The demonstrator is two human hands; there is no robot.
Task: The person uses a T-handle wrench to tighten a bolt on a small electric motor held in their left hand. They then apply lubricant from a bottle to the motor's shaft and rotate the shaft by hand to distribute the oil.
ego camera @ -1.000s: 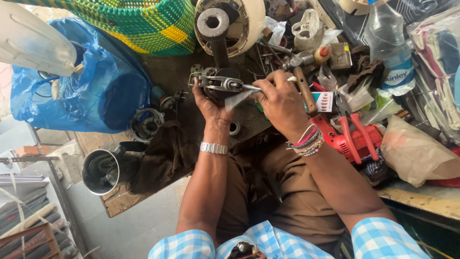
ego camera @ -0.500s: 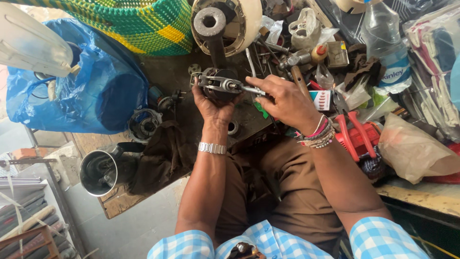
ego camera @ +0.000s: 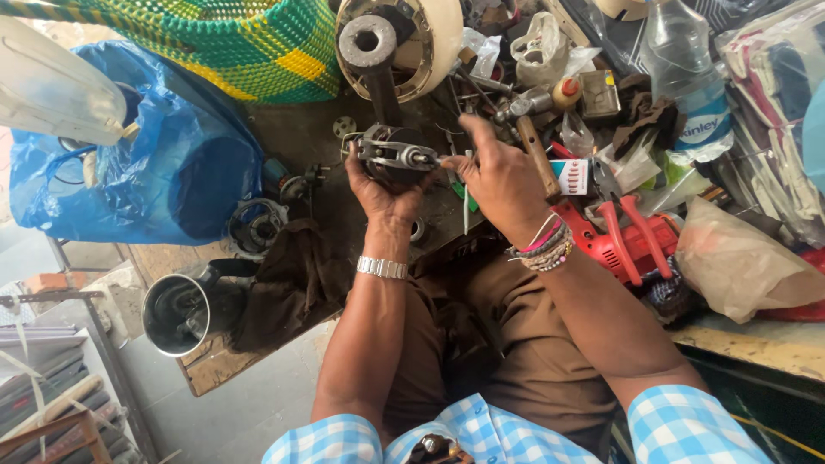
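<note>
left hand [ego camera: 382, 191] gripping motor part [ego camera: 391, 157], right hand [ego camera: 498, 176] probably holding tool

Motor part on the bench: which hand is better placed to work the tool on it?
Probably the right hand: its fingers already pinch a thin tool against the motor part. The left hand cups that part from below, so it is busy steadying it.
</note>
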